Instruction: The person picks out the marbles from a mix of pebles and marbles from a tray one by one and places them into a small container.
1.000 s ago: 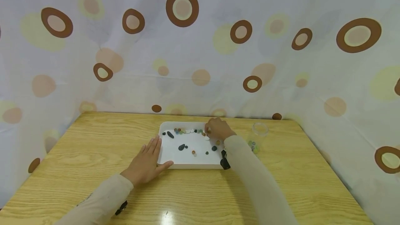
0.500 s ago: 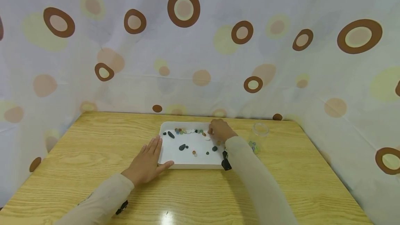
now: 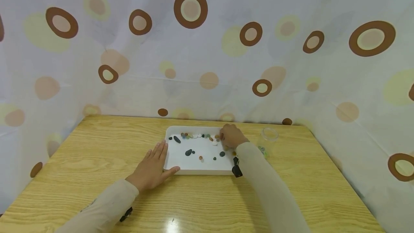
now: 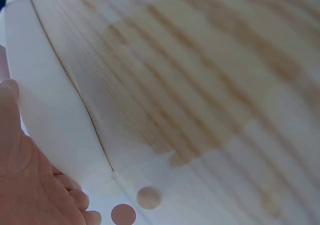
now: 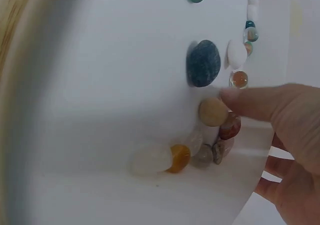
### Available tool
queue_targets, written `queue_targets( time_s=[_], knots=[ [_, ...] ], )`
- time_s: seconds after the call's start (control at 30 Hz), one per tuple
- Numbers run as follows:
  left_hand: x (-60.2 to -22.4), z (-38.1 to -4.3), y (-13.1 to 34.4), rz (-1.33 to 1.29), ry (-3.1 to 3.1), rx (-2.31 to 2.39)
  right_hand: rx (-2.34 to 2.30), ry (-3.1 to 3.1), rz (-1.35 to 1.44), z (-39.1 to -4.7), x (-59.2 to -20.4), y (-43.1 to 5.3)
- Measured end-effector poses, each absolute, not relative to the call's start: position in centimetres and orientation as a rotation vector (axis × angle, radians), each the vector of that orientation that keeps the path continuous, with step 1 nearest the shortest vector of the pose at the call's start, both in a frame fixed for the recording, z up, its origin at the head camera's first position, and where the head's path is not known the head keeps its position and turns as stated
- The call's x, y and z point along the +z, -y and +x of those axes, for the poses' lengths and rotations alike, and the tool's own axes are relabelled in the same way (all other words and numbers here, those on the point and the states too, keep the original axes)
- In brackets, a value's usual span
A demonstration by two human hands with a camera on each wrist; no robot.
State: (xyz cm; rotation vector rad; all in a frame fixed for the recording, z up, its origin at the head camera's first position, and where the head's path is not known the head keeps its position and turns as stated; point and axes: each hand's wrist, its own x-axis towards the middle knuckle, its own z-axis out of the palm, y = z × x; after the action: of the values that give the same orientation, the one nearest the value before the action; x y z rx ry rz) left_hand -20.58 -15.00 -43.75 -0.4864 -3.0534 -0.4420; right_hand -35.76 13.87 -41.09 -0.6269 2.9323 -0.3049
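A white tray [image 3: 203, 172] on the wooden table holds several small stones and glass pieces. My left hand [image 3: 150, 170] rests flat along the tray's left side, fingers straight and thumb on the front rim; in the left wrist view, its fingers [image 4: 40, 185] lie against the outer wall. At the far right corner is my right hand [image 3: 233, 136]. The right wrist view shows its thumb [image 5: 255, 102] stretched to a round tan stone [image 5: 213, 111], at or against it, beside a reddish-brown stone [image 5: 230, 126]. Its other fingers are bent beyond the wall, partly hidden, with nothing seen in them.
A clear jar [image 3: 269, 134] with glass pieces stands right of the tray, partly behind the right sleeve. Dark stones [image 3: 188, 152] lie across the tray floor; white and coloured ones [image 3: 195, 136] line its back wall. A spotted cloth [image 3: 208, 60] hangs behind the table.
My right hand has moved right along the tray's back wall into the corner, uncovering brownish stones where it was. The left hand has stayed in place.
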Motion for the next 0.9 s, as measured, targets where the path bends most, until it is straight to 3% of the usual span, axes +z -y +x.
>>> queue_targets(
  time_s=[0.9],
  knots=[
    [-43.7,-20.6,14.9,-0.489,3.060,-0.465,-0.254,-2.964,-0.703,-35.1,-41.1,-12.3]
  ],
)
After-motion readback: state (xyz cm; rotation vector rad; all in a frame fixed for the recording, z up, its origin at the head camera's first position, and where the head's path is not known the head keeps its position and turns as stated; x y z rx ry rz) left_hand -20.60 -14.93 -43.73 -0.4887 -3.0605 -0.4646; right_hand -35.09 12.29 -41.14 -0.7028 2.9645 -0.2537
